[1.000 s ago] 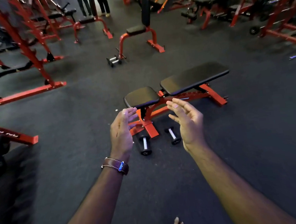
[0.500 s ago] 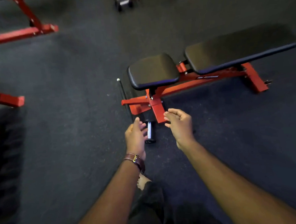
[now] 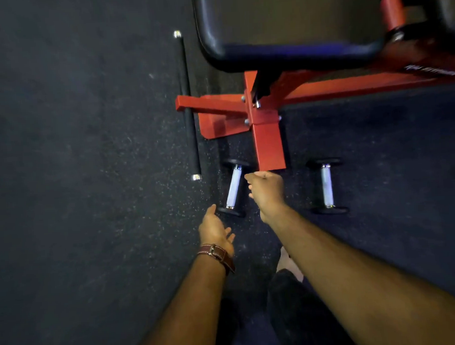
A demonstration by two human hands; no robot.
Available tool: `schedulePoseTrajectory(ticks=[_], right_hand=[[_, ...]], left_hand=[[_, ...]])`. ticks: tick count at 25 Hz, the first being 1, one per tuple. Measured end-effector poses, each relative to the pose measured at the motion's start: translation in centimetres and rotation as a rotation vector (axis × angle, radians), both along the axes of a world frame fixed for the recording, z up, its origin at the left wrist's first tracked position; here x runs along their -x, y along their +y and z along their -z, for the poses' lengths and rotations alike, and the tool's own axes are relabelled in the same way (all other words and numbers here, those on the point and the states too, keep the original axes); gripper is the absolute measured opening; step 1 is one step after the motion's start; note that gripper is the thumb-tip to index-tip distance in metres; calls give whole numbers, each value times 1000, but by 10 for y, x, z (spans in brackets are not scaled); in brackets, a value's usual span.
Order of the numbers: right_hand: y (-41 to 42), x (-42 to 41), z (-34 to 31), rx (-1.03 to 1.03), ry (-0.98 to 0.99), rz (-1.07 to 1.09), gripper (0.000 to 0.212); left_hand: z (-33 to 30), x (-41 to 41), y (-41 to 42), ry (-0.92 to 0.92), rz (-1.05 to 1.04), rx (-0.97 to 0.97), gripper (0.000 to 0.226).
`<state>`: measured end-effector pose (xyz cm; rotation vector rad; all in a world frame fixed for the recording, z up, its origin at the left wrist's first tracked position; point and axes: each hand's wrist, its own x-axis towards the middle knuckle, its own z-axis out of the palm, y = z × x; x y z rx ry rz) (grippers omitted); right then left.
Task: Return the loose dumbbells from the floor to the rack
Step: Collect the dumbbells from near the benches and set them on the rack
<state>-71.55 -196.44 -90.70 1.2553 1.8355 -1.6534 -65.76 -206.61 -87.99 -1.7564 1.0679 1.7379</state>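
Two small dumbbells with black ends and chrome handles lie on the dark rubber floor in front of a red bench foot. The left dumbbell [image 3: 234, 189] lies between my hands. My left hand [image 3: 216, 232] is open, palm turned inward, just below and left of its near end. My right hand [image 3: 267, 192] hovers right beside its handle with fingers curled, holding nothing I can see. The right dumbbell [image 3: 326, 186] lies apart, further right. No rack is in view.
A red bench frame [image 3: 264, 117] with a black padded seat [image 3: 287, 32] stands just beyond the dumbbells. A black bar with chrome tips [image 3: 188, 108] lies on the floor to the left. My foot [image 3: 285, 261] and dark trouser leg show below.
The view has dropped close to the floor and the bench. Both hands have lowered to the left dumbbell, and the right dumbbell has come out from behind my right hand.
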Motion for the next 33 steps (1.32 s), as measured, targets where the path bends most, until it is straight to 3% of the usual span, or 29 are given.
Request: schedulePoseTrajectory(ticks=[2, 5, 8, 10, 12, 15, 20, 26, 29, 30, 32, 33], right_hand=[[-6, 7, 63, 29, -81, -17, 28], [-13, 21, 139, 46, -182, 36, 14], [-21, 34, 191, 19, -224, 73, 20], [-30, 41, 219, 104, -275, 73, 23], [-42, 47, 235, 246, -324, 60, 20], [-53, 49, 235, 272, -330, 80, 25], [-50, 41, 140, 202, -225, 61, 17], [-50, 39, -46, 73, 16, -4, 5], [-62, 43, -151, 103, 102, -72, 19], [-68, 42, -183, 98, 140, -106, 23], [-86, 40, -243, 48, 227, -181, 6], [-95, 40, -267, 31, 265, -207, 14]], left_hand=[[58, 6, 3, -29, -11, -7, 56], [127, 24, 8, -8, -23, -28, 24], [182, 38, 5, 3, -56, -58, 33], [212, 42, 0, -51, -94, 36, 21], [226, 43, -6, -99, -109, 74, 19], [226, 42, -14, -109, -148, 68, 21], [128, 30, 0, -112, -256, 64, 23], [-40, 23, 11, -46, -351, 1, 20], [-138, 24, 4, 56, -428, -5, 19], [-169, 24, -1, 86, -453, -9, 22], [-223, 23, -13, 131, -502, -13, 36], [-247, 22, -19, 151, -519, -15, 36]])
